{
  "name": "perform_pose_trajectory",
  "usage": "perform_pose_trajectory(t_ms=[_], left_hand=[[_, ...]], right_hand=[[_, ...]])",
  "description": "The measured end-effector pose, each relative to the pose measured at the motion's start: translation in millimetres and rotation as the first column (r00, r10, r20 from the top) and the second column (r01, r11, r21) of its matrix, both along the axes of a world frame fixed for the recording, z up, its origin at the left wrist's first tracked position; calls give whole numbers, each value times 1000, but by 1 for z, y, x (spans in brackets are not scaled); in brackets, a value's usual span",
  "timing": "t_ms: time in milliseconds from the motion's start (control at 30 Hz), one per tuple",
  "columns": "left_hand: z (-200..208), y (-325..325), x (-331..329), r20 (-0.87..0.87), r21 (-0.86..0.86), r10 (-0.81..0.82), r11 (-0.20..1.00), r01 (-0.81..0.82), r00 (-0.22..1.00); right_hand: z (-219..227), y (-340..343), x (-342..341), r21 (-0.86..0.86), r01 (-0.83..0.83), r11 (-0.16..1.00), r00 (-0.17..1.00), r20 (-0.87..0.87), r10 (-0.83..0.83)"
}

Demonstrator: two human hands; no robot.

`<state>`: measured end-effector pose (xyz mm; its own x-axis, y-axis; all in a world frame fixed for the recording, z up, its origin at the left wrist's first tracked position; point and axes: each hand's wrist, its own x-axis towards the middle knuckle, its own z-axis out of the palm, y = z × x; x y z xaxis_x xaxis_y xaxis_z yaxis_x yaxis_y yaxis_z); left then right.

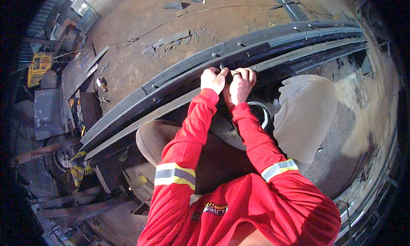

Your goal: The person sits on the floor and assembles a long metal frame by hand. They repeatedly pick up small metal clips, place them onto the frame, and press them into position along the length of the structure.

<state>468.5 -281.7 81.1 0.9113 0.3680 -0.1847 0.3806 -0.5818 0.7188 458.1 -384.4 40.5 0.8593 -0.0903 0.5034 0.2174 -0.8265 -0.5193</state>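
Long dark steel beams (188,70) run from lower left to upper right across my front, with bolts standing along them, one bolt (240,44) on the far beam. My left hand (212,80) is closed at the near edge of the beams, its thumb and fingertips pinching around a small bolt (221,67). Right beside it, my right hand (240,85) is closed too, with curled fingers. A small dark piece shows between the two hands, but what the right fingers hold is hidden. Both hands meet at the same spot.
My bent knees (305,113) flank the work, with a round pale-rimmed object (261,113) between them. A yellow machine (40,68) stands at far left. Scrap metal (171,40) and a thin cable (205,8) lie on the dirt floor. Steel pieces (72,207) crowd the lower left.
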Motion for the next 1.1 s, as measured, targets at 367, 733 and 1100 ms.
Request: perform_pose_trajectory(t_ms=[367,733,1100], left_hand=[[3,-3,7,-108,28,58,998,-55,992],[-3,-1,11,-75,-73,100,992,-106,992],[17,-17,7,-57,40,245,969,-243,968]], right_hand=[[19,6,-3,40,-74,996,997,26,73],[9,12,-2,17,-61,998,998,-10,62],[7,11,-4,74,-35,997,999,-9,35]])
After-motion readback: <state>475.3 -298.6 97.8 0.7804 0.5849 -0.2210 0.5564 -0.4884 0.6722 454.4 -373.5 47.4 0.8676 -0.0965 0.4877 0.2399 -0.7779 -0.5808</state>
